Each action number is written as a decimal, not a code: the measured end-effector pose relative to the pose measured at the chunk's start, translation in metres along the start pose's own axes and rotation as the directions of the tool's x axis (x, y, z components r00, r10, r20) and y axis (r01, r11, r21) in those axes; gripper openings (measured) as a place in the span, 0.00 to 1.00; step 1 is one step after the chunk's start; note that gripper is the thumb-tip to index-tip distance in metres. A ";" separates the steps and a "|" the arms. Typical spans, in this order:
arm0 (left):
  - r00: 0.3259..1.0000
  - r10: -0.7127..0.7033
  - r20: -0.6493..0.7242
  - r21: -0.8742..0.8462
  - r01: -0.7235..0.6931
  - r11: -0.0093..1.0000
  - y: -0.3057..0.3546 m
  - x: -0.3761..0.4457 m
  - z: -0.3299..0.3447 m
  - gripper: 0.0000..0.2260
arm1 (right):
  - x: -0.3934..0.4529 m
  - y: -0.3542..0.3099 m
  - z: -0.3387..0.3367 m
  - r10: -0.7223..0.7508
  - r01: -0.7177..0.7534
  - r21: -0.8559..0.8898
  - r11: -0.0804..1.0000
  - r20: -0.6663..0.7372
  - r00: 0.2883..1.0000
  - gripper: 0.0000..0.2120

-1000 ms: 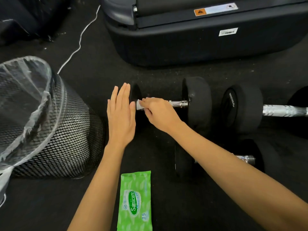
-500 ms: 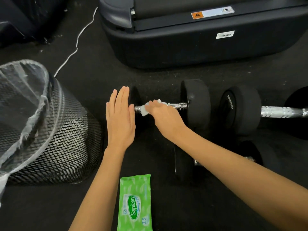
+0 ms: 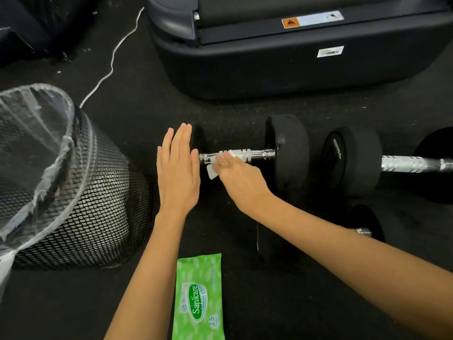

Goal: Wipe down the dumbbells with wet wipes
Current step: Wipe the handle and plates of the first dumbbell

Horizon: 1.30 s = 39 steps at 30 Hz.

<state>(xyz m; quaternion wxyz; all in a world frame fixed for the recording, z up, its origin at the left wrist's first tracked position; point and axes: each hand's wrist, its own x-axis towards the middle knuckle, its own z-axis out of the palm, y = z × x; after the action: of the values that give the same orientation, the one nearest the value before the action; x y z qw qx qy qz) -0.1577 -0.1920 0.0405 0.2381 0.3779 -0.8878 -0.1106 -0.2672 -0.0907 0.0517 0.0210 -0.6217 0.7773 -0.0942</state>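
Dumbbell (image 3: pixel 288 153) lay on the floor mat; left hand (image 3: pixel 178 173), fingers straight and together, braced its left head while right hand (image 3: pixel 239 179) pinched the wet wipe (image 3: pixel 212 169) onto the chrome handle (image 3: pixel 255 153) — best wrap and twist, brace held.

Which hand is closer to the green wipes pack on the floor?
Left. The left hand rests flat against the dumbbell's end, straight above the wipes pack. The right hand wipes the handle, farther right.

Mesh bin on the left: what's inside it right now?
The mesh bin holds a clear plastic liner folded over its rim. No used wipes show inside from the head view, but the crumpled liner and the near wall hide the bottom.
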 end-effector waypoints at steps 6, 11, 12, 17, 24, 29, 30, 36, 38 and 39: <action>1.000 -0.006 -0.011 -0.001 0.006 1.000 0.002 -0.001 0.000 0.22 | 0.019 -0.012 -0.007 0.026 -0.025 0.029 0.999 -0.037 0.999 0.21; 1.000 -0.021 -0.007 -0.002 0.021 1.000 0.004 -0.002 -0.001 0.22 | 0.005 0.005 -0.009 0.233 -0.230 0.053 0.972 -0.075 0.969 0.14; 1.000 -0.023 -0.009 0.003 0.023 1.000 0.004 -0.002 0.000 0.22 | 0.010 0.006 -0.011 0.243 -0.239 0.050 0.970 -0.080 0.967 0.12; 1.000 -0.020 -0.012 -0.014 0.020 1.000 0.004 -0.002 -0.002 0.22 | 0.009 0.004 -0.011 0.238 -0.234 0.064 0.970 -0.059 0.970 0.14; 1.000 -0.023 -0.018 -0.006 0.023 1.000 0.005 -0.002 -0.001 0.21 | 0.020 0.010 -0.016 0.271 -0.269 0.094 0.959 -0.008 0.963 0.12; 1.000 -0.027 -0.016 -0.003 0.027 1.000 0.005 -0.004 0.000 0.22 | 0.007 0.018 -0.017 0.335 -0.333 0.101 0.937 -0.006 0.942 0.13; 0.999 -0.028 -0.017 0.002 0.028 1.000 0.005 -0.005 0.000 0.22 | 0.010 0.016 -0.021 0.341 -0.339 0.100 0.935 0.001 0.940 0.12; 0.999 -0.037 -0.013 0.001 0.037 0.999 0.006 -0.003 -0.002 0.21 | 0.029 -0.006 -0.008 0.140 -0.136 0.147 0.980 -0.015 0.990 0.15; 0.999 -0.032 -0.009 -0.008 0.032 0.999 0.007 -0.003 -0.002 0.21 | 0.018 -0.005 -0.001 0.029 -0.025 0.137 0.990 -0.027 0.999 0.21; 1.000 -0.030 -0.005 -0.014 0.030 0.999 0.006 -0.003 -0.002 0.21 | 0.012 -0.002 0.002 -0.007 0.009 0.134 0.991 -0.015 1.000 0.25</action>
<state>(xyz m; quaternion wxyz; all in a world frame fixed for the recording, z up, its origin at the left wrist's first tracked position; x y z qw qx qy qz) -0.1587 -0.1856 0.0439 0.2413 0.3896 -0.8808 -0.1193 -0.2679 -0.1028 0.0509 0.0565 -0.6214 0.7668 -0.1509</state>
